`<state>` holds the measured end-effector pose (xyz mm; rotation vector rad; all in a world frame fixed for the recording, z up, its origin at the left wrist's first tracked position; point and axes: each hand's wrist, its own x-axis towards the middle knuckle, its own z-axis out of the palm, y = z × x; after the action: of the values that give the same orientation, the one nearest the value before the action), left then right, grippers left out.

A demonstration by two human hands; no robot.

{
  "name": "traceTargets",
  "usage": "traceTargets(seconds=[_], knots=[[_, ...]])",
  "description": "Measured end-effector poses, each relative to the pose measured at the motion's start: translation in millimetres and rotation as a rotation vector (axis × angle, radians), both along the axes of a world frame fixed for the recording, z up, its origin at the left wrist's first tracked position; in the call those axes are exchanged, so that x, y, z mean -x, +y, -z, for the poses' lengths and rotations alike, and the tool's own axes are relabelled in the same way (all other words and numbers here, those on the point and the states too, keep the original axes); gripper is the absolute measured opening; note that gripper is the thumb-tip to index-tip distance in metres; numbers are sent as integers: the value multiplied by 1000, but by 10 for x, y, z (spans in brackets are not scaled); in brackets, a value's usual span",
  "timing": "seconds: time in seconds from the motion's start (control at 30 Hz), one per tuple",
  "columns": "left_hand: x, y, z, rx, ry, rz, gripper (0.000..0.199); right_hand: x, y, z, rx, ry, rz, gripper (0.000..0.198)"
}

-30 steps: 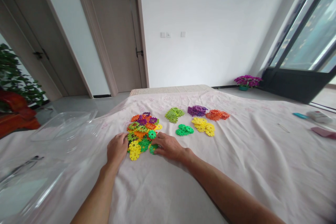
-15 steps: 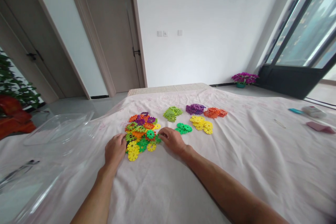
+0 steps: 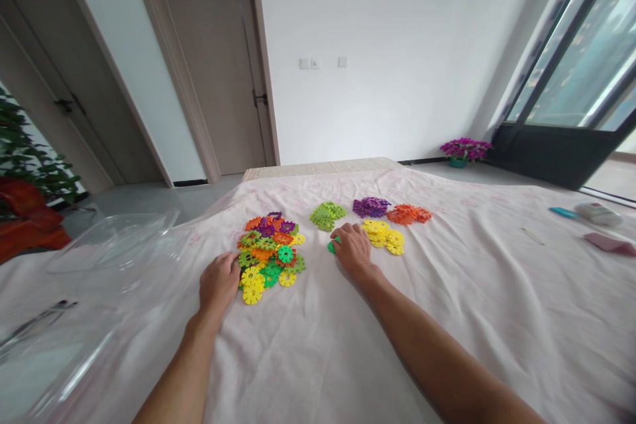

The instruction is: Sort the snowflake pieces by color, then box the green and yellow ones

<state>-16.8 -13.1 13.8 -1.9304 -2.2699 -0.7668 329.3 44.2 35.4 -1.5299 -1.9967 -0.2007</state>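
Head view: right hand (image 3: pixel 352 248) covers (only partly) green discs (image 3: pixel 331 248).

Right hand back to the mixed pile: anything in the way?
Nothing visible past the green pieces at the right hand's fingertips; only cloth lies between there and the mixed pile. The left hand is at the pile's left edge, outside that gap.

The right hand (image 3: pixel 352 248) now sits away from the mixed pile (image 3: pixel 268 253), covering most of the green pile (image 3: pixel 333 247); a yellow piece (image 3: pixel 283 279) shows where a green one lay
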Motion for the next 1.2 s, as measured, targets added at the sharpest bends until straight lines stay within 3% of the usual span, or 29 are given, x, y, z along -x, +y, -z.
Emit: traceTargets(seconds=[0.2,0.33,0.57,0.87,1.03,1.2], knots=[[1,5,5,-9,2,15,41,332,-206,-101,38,-19,-218,17],[3,11,9,-6,13,12,39,585,-291,-85,63,-33,-375,33],[-14,13,3,-4,25,-4,38,772,-267,3,90,-84,-440,49],[-35,-7,-25,-7,32,-17,37,732,-248,-51,66,51,-537,39],[-10,11,7,-15,20,-6,37,728,-240,-34,57,181,-593,13],[-18,5,1,-23,9,3,38,640,-147,-14,60,325,-403,9]])
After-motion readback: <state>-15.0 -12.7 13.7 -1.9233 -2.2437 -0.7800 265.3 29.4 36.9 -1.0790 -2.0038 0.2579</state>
